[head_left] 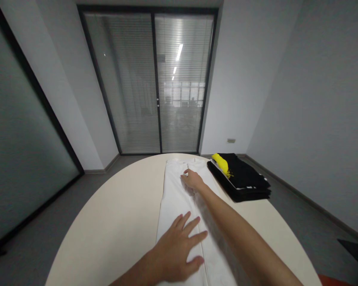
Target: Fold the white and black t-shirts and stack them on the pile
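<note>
White trousers (174, 202) lie lengthwise over the table, the waist end at the far side and the leg seams running toward me. My left hand (177, 248) rests on the near part of the legs, palm down, fingers spread. Farther up, just below the waistband, my right hand (192, 179) touches the fabric near the front opening. Its fingers are curled in and look closed on the cloth, though the fingertips show only in part. My right forearm crosses above the right side of the trousers.
A round cream table (116, 214) carries everything. At its back right edge sits a stack of folded black clothes (241, 172) with a yellow fringed cloth (220, 163) on top. Beyond stand a glass door with blinds (179, 87) and a wall socket (231, 140).
</note>
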Demonstrator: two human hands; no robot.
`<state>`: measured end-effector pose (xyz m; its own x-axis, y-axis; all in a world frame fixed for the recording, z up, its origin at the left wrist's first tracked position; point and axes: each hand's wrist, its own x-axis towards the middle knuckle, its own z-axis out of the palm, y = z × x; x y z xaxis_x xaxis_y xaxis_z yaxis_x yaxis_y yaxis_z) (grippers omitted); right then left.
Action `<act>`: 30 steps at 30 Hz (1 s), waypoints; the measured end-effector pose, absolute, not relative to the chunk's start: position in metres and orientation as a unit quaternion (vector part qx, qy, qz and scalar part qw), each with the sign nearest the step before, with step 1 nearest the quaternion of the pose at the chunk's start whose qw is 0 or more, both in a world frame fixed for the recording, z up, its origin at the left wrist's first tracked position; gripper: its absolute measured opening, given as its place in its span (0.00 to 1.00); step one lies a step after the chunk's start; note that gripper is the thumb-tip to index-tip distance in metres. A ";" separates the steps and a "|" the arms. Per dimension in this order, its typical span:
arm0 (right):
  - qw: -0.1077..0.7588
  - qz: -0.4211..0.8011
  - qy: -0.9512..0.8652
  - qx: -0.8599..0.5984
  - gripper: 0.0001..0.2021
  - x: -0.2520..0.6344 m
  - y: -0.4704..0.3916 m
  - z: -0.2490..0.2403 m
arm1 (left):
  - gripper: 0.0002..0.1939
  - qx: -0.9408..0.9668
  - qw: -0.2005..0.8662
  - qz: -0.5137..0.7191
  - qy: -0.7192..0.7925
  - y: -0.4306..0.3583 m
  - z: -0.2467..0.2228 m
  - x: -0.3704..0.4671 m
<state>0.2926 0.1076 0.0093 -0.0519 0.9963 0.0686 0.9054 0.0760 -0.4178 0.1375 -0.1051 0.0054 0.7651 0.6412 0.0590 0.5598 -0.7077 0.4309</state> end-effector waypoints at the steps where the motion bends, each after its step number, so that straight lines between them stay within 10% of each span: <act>1: 0.170 0.130 -0.709 -0.672 0.19 0.288 0.111 0.008 | 0.35 0.919 0.201 0.102 0.325 -0.104 0.005 0.137; 30: 0.214 0.036 -0.701 -0.680 0.15 0.304 0.119 0.004 | 0.35 0.913 0.224 0.098 0.328 -0.102 0.006 0.135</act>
<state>0.3040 0.1190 0.0039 0.0159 0.9676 0.2518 0.9369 0.0736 -0.3418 0.1350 -0.1023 0.0061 0.7659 0.6422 0.0320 0.5543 -0.6845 0.4735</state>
